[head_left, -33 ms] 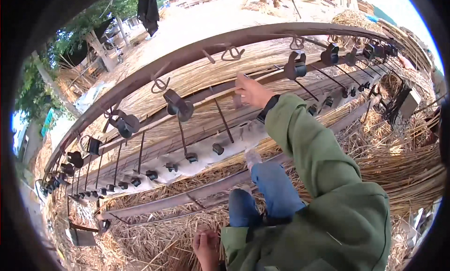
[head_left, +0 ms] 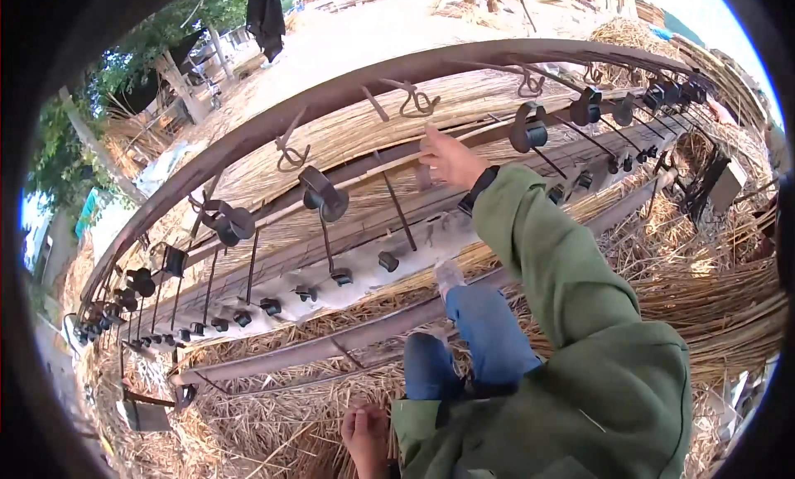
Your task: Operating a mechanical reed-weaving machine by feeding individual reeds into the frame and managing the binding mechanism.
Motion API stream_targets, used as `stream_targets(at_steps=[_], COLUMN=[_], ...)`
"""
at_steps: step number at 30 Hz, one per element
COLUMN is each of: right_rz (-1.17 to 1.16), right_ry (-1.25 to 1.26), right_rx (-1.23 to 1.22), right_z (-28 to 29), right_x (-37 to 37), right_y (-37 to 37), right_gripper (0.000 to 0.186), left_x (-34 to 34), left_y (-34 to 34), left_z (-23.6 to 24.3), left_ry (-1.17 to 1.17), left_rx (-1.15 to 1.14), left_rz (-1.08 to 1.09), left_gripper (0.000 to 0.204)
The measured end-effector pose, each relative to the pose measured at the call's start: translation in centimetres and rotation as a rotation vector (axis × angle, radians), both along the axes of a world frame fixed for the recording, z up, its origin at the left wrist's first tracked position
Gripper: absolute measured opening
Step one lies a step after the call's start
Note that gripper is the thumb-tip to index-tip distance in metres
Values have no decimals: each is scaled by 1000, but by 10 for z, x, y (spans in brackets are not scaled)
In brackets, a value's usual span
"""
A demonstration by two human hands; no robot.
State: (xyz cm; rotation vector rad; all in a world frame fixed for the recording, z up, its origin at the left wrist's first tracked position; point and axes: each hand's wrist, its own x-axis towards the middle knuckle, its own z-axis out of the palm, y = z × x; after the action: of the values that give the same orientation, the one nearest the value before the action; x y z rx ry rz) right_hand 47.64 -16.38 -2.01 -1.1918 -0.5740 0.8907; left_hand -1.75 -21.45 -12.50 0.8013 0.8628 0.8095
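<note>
I am finding the reeds lying lengthwise alongside the bar, apparently for easy reach, the right hand bending its fingers near them, grip unverifiable, the left hand hanging low, curled, contents unseen.

Open gaps between rods, rail beyond

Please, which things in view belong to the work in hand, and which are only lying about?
Likely in use:
metal frame
black spools
reeds near the right hand

Apparently incidental:
loose straw below
dark hanging cloth
straw pile beyond the frame
</note>
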Motion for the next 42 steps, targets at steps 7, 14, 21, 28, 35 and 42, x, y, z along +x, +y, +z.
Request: stream_targets(at_steps=[7,14,21,28,35,42], right_rz=[55,-38,469,610,334,282], right_ry=[16,44,-614,-1458,-1502,-1481], right_rx=[-12,-58,-275,-345,-342,-341], right_z=[-9,-15,-86,-173,-148,-137], right_x=[11,-34,-94,-116,-120,-110], right_y=[2,-19,-70,-104,-149,-165], right_gripper=[94,63,24,28,25,23], left_x=[8,2,17,38,75,117], left_y=[-4,-11,-12,-16,-18,-20], left_z=[11,5,5,-3,-7,6], left_ry=[-36,30,107,110,119,-8], left_rx=[2,2,-6,44,147,32], left_rz=[-18,-9,-46,-112,-257,-177], left_gripper=[12,14,15,15,25,19])
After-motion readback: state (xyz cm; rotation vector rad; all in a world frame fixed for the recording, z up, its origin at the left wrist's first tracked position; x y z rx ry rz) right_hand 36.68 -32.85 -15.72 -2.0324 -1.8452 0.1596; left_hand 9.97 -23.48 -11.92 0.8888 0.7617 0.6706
